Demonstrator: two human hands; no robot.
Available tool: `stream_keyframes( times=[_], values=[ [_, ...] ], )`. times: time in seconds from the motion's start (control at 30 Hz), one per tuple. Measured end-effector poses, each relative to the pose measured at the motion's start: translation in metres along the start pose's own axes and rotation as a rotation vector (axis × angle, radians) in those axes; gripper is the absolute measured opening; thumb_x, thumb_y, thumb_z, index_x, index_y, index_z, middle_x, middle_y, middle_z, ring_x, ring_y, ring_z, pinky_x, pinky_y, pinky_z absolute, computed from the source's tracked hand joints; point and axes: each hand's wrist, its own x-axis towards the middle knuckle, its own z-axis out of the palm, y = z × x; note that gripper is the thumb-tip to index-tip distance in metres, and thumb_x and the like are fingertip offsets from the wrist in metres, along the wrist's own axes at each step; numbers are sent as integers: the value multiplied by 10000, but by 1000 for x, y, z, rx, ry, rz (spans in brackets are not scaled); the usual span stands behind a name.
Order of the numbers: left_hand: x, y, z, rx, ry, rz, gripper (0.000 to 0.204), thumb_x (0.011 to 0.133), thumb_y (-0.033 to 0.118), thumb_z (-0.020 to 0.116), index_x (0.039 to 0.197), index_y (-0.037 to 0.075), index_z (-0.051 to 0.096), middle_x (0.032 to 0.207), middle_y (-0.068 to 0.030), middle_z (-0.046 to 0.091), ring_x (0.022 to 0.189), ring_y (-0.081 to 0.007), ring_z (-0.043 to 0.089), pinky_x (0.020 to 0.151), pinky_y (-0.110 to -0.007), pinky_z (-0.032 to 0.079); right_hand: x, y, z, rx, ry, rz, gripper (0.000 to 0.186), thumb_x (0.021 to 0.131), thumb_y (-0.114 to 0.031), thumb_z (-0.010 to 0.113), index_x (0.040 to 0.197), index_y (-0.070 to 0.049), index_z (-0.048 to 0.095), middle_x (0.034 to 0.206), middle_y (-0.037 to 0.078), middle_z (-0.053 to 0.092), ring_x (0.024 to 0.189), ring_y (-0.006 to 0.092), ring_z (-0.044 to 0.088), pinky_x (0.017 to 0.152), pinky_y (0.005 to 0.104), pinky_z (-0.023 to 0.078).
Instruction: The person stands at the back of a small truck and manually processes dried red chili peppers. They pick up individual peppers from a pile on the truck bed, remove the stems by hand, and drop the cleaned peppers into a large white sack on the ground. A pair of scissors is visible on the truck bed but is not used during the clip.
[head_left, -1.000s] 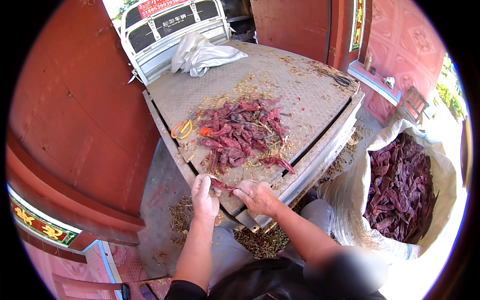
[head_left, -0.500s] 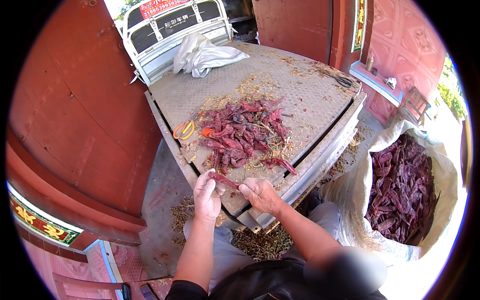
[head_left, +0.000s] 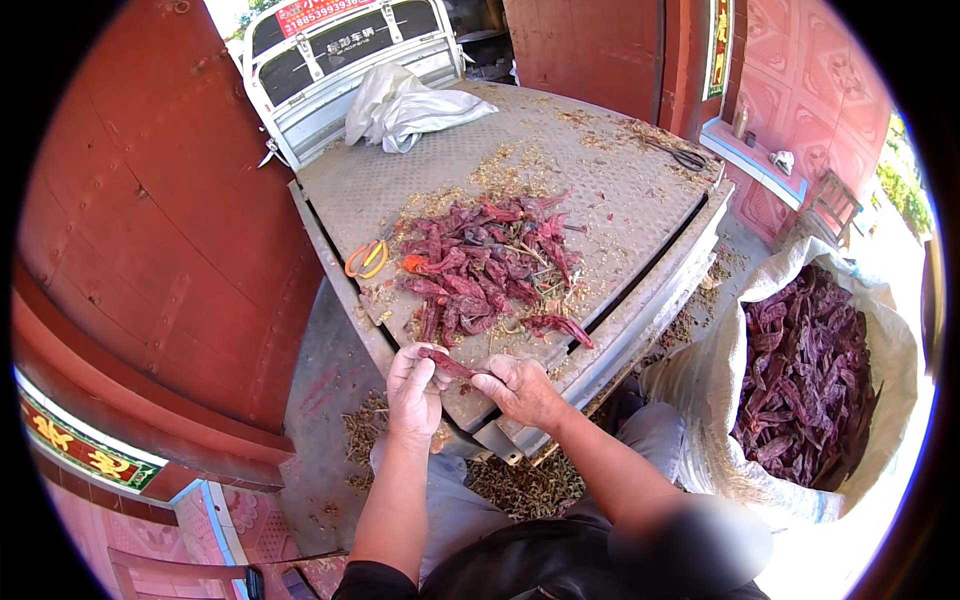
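Note:
Between my two hands is one dark red dried chili pepper [head_left: 447, 364], held above the near edge of the truck bed. My left hand [head_left: 413, 385] pinches its left end, and my right hand [head_left: 522, 388] grips the other end, where the tip is hidden by my fingers. Just beyond my hands lies a heap of wrinkled dried chilies [head_left: 485, 262], with one brighter orange-red pod at its left side. A single chili [head_left: 558, 328] rests apart at the heap's near right.
Orange-handled scissors [head_left: 367, 259] lie left of the heap; dark scissors [head_left: 680, 155] are at the far right corner. A white sack [head_left: 415, 110] is crumpled near the cab. An open woven sack [head_left: 895, 350] full of dried chilies stands at my right. Stems litter the floor [head_left: 520, 488].
Both hands keep hold of the same chili in nearly the same place. The fingers of my right hand have shifted slightly on its end.

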Motion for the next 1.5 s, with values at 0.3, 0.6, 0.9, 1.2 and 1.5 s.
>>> stream_keyframes(
  times=[0.3,0.6,0.9,1.2,1.5],
  values=[
    [0,-2,-4,23,10,-19,152,982,153,638,1102,77,587,931,-37,680,744,-110,622,675,-241,502,0,5,1,28,-17,8,311,1010,-304,569,861,-35,617,799,193,615,778,420,608,697,463,492],
    [0,-4,-6,1,47,7,176,991,179,631,1104,45,614,906,-52,686,734,-124,623,665,-259,492,1,7,1,-27,-16,-27,313,1005,-300,569,847,-32,610,801,195,613,792,424,612,695,472,487],
    [0,-4,-10,-35,55,1,195,992,164,626,1126,22,631,950,-69,697,751,-127,628,676,-255,497,0,1,0,51,-19,17,298,971,-342,619,970,-48,668,866,189,660,820,394,650,721,447,511],
    [-1,-11,-9,128,0,-11,260,984,112,615,1227,19,617,1038,-85,693,811,-134,635,704,-268,502,6,-23,4,-109,-70,156,316,925,-351,669,998,-46,634,851,226,658,819,421,654,695,473,504],
    [-2,-17,-8,206,26,21,225,952,84,669,1166,20,646,1072,-48,663,864,-115,625,722,-253,502,17,-23,8,-107,-18,186,233,937,-263,632,921,-32,608,846,237,647,801,461,629,683,497,493]
  ],
)
